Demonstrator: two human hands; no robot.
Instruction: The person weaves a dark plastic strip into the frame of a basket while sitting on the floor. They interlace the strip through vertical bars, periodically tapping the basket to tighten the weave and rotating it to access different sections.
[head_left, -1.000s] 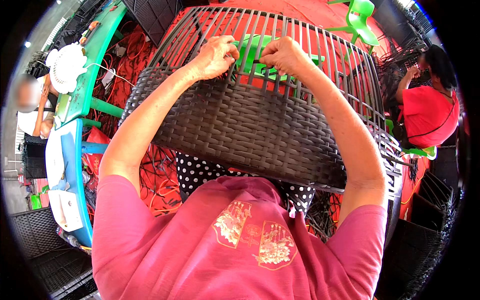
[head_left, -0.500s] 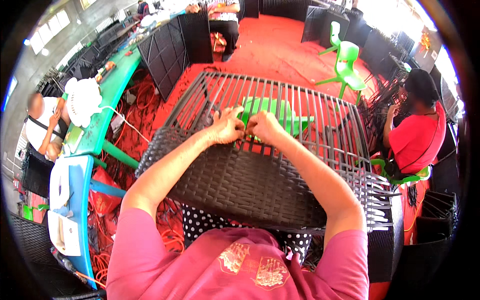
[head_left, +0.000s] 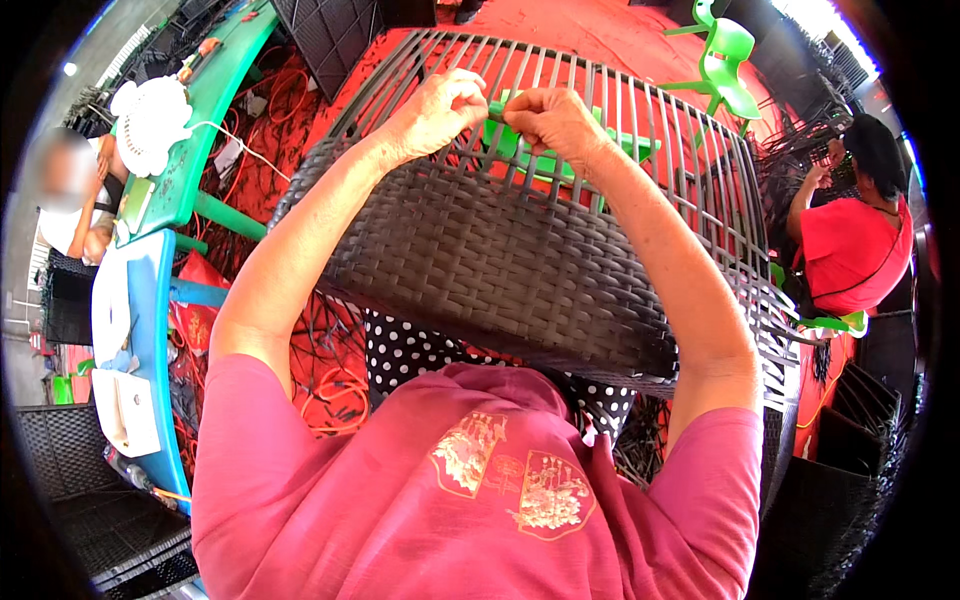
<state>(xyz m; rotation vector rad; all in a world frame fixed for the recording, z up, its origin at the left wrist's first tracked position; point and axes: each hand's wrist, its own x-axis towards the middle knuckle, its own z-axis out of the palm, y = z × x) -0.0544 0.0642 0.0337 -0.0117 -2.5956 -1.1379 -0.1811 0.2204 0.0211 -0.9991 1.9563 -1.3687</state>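
Across my lap lies a frame of dark rattan, its near part woven into a dense dark brown panel (head_left: 480, 235) and its far part left as bare slats (head_left: 640, 95). Both my hands work at the border between weave and slats. My left hand (head_left: 437, 115) is closed, thumb and fingertips pinched over the slats. Close beside it my right hand (head_left: 560, 122) is also closed, index finger and thumb pressed together near a slat. What the fingertips hold is too small to make out. Behind the slats shows a green plastic chair (head_left: 625, 145).
At left stand a green table (head_left: 205, 150) with a white fan-like object (head_left: 152, 125) and a blue table (head_left: 150, 300). A person in white sits beyond; another in red (head_left: 860, 250) sits at right. Cables and strips litter the red floor (head_left: 335, 385). Another green chair (head_left: 728, 65) stands far right.
The view has shifted, so the panel, my hands and the chairs sit higher in the picture. My hands remain close together at the weave's edge, the right one's fingers now more visible.
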